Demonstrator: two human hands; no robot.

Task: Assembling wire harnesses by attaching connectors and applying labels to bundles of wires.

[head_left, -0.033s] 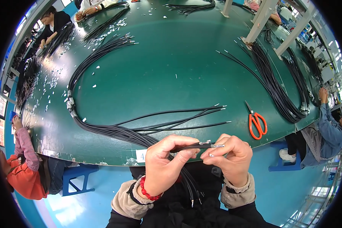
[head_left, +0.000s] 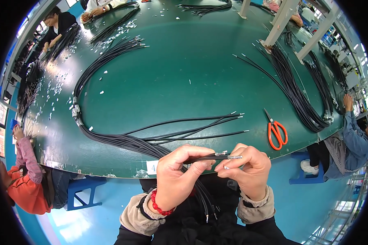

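Observation:
My left hand [head_left: 179, 174] is closed around a single black cable [head_left: 206, 157] just below the near edge of the green table [head_left: 184, 73]. My right hand [head_left: 249, 169] pinches the stripped silver tip [head_left: 232, 156] of that cable between thumb and fingers. The two hands sit close together, thumbs almost touching. A thick bundle of black cables [head_left: 118, 141] curves across the table and drops over the edge behind my left hand toward my lap. Several cable ends [head_left: 216, 122] fan out to the right on the table, just beyond my hands.
Orange-handled scissors [head_left: 277, 132] lie on the table to the right. Another large cable bundle [head_left: 298, 94] runs along the right side. White scraps [head_left: 53, 90] litter the left part. Other people work at the right edge [head_left: 353, 136], the left edge [head_left: 24, 175] and far left [head_left: 57, 24].

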